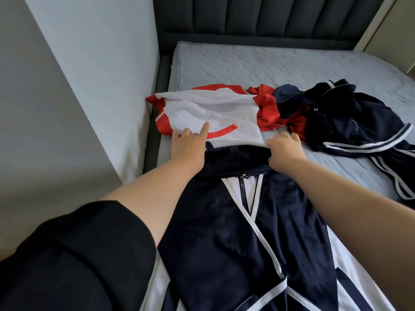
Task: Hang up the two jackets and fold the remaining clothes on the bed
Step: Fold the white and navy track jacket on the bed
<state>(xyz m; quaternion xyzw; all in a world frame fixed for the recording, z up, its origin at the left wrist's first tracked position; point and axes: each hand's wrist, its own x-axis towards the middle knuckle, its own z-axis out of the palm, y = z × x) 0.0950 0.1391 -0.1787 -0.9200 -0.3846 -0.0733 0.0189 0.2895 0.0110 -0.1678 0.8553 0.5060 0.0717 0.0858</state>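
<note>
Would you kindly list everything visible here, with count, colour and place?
navy jacket: one, navy with white trim, spread flat nearest the camera
red and white garment: one, beyond the jacket's collar
red garment: one, crumpled, mid-bed
navy pile: count unclear, navy with white stripes, right
mattress: one, pale blue-grey
headboard: one, dark, padded
wall: grey, left
left hand: index finger straight on white cloth
right hand: fingers grip the navy collar
</note>
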